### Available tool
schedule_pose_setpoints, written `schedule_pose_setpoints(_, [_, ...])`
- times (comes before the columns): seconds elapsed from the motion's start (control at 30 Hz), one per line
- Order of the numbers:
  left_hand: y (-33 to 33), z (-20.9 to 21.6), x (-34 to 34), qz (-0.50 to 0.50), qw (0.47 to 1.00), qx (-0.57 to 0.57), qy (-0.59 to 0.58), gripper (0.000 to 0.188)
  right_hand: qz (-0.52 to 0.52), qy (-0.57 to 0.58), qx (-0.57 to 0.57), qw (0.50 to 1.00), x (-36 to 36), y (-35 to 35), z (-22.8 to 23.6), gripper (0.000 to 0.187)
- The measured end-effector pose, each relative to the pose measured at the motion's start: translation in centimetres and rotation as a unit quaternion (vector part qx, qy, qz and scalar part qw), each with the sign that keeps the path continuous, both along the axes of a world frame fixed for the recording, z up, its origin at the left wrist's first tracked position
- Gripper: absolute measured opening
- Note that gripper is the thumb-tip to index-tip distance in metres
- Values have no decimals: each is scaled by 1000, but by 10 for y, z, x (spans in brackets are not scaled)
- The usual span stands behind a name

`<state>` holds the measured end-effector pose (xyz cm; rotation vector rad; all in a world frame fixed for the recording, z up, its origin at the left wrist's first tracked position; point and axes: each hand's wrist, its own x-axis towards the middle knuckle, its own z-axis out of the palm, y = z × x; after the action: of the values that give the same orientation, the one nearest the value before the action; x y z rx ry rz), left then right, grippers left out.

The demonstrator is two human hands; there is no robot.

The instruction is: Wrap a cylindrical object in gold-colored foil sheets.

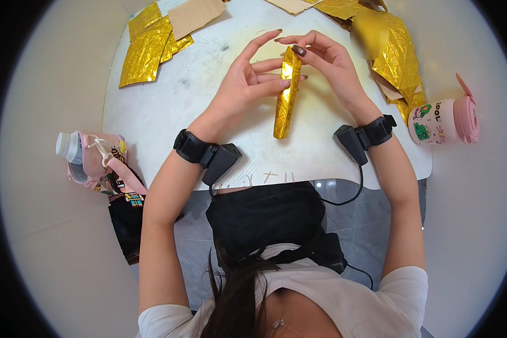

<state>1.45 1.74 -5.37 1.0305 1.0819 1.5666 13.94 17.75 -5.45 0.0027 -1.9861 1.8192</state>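
A long, narrow folded piece of shiny gold foil (284,115) stands out from my hands over the middle of the white table. My left hand (248,81) grips it near its upper half, thumb across the front and some fingers behind; the index finger stretches away. My right hand (332,59) pinches the far end of the same strip, with the thumb on top and the index finger reaching left. The strip's lower end points toward me and hangs free of both hands. What lies behind it is hidden.
Gold foil sheets with brown paper backing (146,53) lie at the far left; more foil sheets (397,62) are heaped far right. A pink-lidded cup (439,121) lies at the right edge. A pink bag with a white-capped bottle (90,155) is at left. Wrist-device cables hang near the table's front edge.
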Motion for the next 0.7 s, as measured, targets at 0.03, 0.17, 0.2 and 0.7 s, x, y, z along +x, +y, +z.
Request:
schedule_pose_setpoints(0.03, [0,-1,0,0,1000,0,0,73,-6,-2,3,1000,0,0,0,10])
schedule_pose_setpoints(0.17, [2,1,1,8,1000,4,18,82,-17,-9,13,1000,1,-1,-1,11])
schedule_pose_setpoints(0.2, [1,2,2,21,999,3,43,84,-29,-26,30,999,1,-1,-1,11])
schedule_pose_setpoints(0.7, [5,-9,9,53,996,-64,33,47,-180,25,186,966,3,-3,8,17])
